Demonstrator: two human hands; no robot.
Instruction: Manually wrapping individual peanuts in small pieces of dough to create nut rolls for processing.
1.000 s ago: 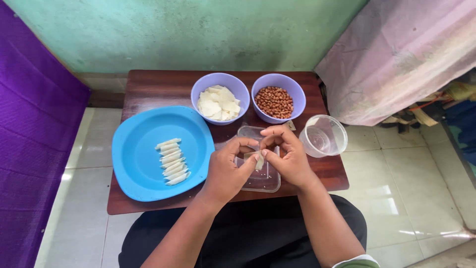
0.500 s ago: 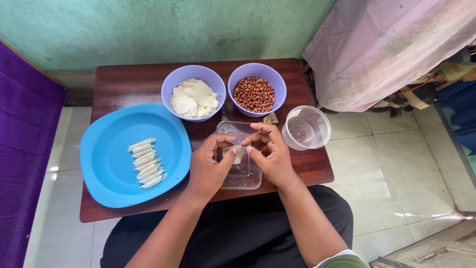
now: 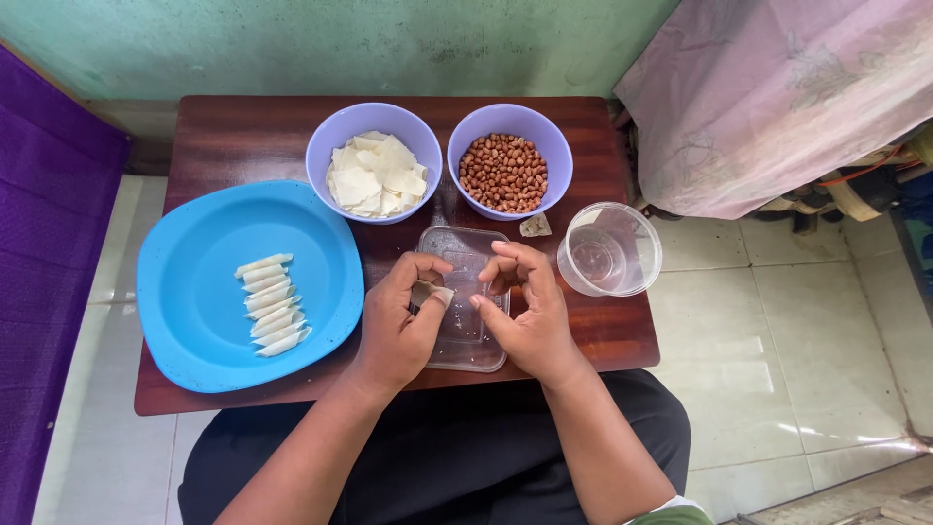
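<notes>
My left hand [image 3: 400,321] pinches a small pale wrapper piece [image 3: 433,294] between thumb and fingers, over a clear plastic tray [image 3: 468,345]. My right hand [image 3: 525,316] hovers beside it with fingers curled and apart, its fingertips close to the wrapper; it holds nothing that I can see. Several rolled white wrappers [image 3: 270,303] lie in a row on the blue plate [image 3: 194,331] to the left. Behind the hands stand a lilac bowl of square wrappers [image 3: 374,175] and a lilac bowl of peanuts [image 3: 508,171].
A clear plastic cup [image 3: 609,249] stands at the table's right edge, with a small scrap [image 3: 535,227] beside it. The dark wooden table [image 3: 243,136] is low and small. Purple fabric [image 3: 44,224] hangs at left, pink cloth [image 3: 777,97] at right, tiled floor around.
The view shifted left and down across the frames. My hands stayed over the clear tray; the right fingers have drawn slightly apart from the wrapper held in the left.
</notes>
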